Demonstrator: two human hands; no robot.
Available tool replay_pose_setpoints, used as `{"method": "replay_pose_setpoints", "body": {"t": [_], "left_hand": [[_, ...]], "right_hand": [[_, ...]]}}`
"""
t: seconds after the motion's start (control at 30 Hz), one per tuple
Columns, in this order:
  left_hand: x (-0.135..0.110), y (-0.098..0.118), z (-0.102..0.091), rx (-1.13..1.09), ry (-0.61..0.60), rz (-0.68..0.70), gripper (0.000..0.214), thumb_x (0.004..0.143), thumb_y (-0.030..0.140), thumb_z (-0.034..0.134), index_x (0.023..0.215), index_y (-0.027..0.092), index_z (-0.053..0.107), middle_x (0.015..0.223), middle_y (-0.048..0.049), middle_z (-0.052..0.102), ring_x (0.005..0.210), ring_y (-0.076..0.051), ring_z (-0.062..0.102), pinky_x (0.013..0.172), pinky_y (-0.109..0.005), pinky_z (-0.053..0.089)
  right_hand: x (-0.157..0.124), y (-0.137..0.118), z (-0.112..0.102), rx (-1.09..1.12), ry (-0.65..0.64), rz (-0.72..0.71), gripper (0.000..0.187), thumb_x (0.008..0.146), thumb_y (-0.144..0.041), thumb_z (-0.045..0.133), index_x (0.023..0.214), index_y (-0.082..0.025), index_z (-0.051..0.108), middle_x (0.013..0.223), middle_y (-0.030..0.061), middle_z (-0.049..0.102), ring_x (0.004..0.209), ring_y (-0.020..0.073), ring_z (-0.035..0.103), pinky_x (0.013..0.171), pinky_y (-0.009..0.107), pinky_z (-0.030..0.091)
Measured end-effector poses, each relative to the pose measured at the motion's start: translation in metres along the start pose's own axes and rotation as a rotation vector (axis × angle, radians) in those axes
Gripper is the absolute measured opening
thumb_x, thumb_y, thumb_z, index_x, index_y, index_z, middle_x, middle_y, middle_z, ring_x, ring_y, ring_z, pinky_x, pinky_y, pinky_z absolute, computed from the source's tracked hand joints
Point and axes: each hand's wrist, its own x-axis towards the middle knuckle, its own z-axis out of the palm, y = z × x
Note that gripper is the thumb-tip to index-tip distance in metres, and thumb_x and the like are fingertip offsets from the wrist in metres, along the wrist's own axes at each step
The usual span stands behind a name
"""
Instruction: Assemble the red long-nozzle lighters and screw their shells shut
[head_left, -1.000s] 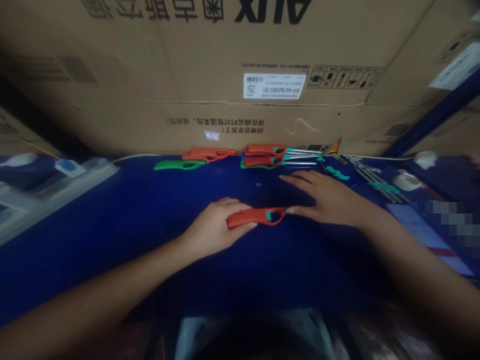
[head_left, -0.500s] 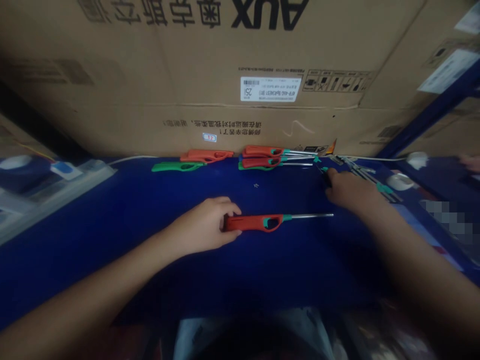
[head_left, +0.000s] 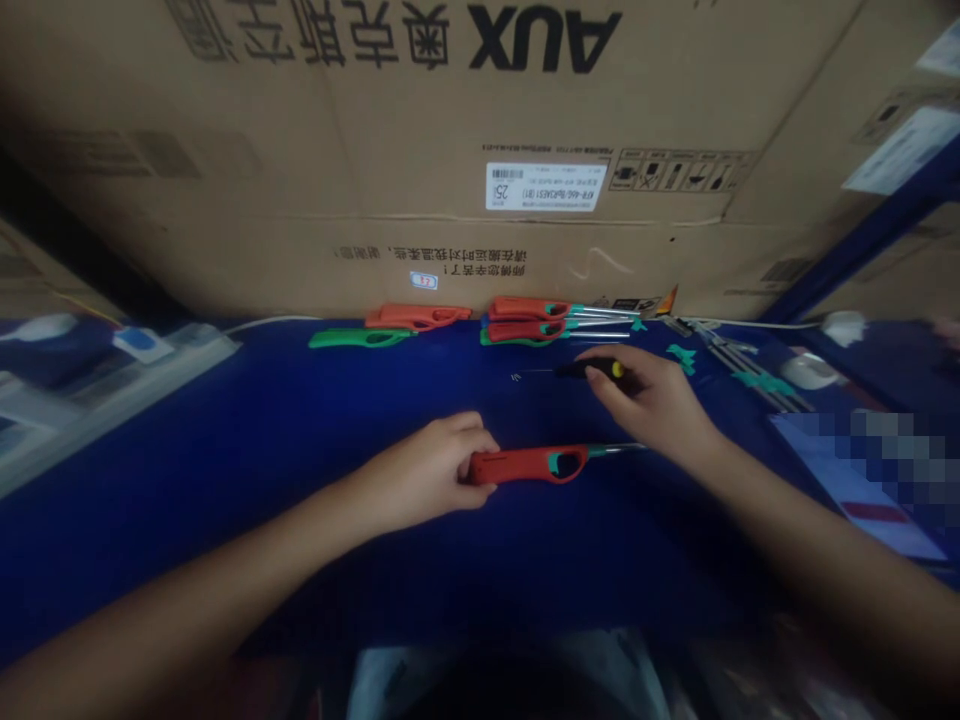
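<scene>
Blue table (head_left: 300, 430): left hand (head_left: 420, 472) pinches a red lighter (head_left: 517, 465) near centre, by its left end.
Beyond: green handle (head_left: 356, 339), orange handle (head_left: 397, 315), tiny pieces (head_left: 516, 377), stacked lighters (head_left: 517, 308). Right hand (head_left: 652, 395), gripping a screwdriver (head_left: 576, 369), hides the lighter's tip; rods (head_left: 724, 352) far right.

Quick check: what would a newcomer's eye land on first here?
Probably the big cardboard box with upside-down lettering, filling the back. Then the red lighter near the centre, its butt end gripped by the left hand. Slightly right and beyond, the right hand holds a black screwdriver pointing left.
</scene>
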Motion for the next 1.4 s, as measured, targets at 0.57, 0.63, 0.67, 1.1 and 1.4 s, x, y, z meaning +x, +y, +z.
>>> {"method": "replay_pose_setpoints", "body": {"t": [0.57, 0.63, 0.67, 1.1, 1.4], "left_hand": [[0.0, -0.001, 0.004, -0.03, 0.053, 0.029, 0.021, 0.081, 0.024, 0.072, 0.103, 0.02, 0.072, 0.09, 0.0007, 0.058, 0.064, -0.008, 0.056, 0.061, -0.022, 0.048], [0.0, -0.002, 0.005, -0.041, 0.057, 0.03, 0.023, 0.082, 0.023, 0.072, 0.105, 0.021, 0.073, 0.091, 0.0006, 0.058, 0.064, -0.008, 0.056, 0.061, -0.022, 0.049], [0.0, -0.002, 0.006, -0.051, 0.061, 0.031, 0.023, 0.082, 0.023, 0.072, 0.106, 0.021, 0.073, 0.092, 0.0006, 0.058, 0.064, -0.008, 0.056, 0.061, -0.022, 0.049], [0.007, 0.004, 0.038, -0.408, 0.251, 0.046, 0.031, 0.078, 0.021, 0.077, 0.108, 0.016, 0.073, 0.1, -0.006, 0.066, 0.074, -0.011, 0.064, 0.06, -0.02, 0.059], [0.004, 0.016, 0.035, -0.625, 0.383, -0.052, 0.048, 0.081, 0.026, 0.073, 0.127, 0.017, 0.062, 0.116, -0.0116, 0.068, 0.082, -0.013, 0.068, 0.074, -0.028, 0.061]], "right_hand": [[-0.001, 0.007, 0.001, -0.029, 0.037, -0.094, 0.02, 0.09, -0.027, 0.06, 0.104, -0.018, 0.072, 0.086, 0.0048, 0.071, 0.066, 0.0152, 0.061, 0.058, 0.027, 0.047], [-0.001, 0.006, 0.001, 0.001, 0.066, -0.074, 0.02, 0.09, -0.027, 0.061, 0.104, -0.018, 0.072, 0.087, 0.0049, 0.071, 0.067, 0.0155, 0.061, 0.058, 0.028, 0.047], [-0.001, 0.005, 0.001, 0.026, 0.085, -0.057, 0.02, 0.09, -0.027, 0.061, 0.104, -0.018, 0.072, 0.086, 0.0046, 0.07, 0.067, 0.0152, 0.06, 0.058, 0.028, 0.046], [0.012, -0.021, -0.006, 0.77, 0.338, 0.271, 0.036, 0.09, -0.057, 0.063, 0.084, -0.022, 0.065, 0.062, -0.0043, 0.046, 0.042, 0.0089, 0.043, 0.036, 0.025, 0.041], [0.026, -0.05, -0.002, 0.965, 0.141, 0.442, 0.043, 0.093, -0.064, 0.053, 0.083, -0.022, 0.056, 0.075, 0.0019, 0.067, 0.045, 0.0099, 0.051, 0.042, 0.025, 0.048]]}}
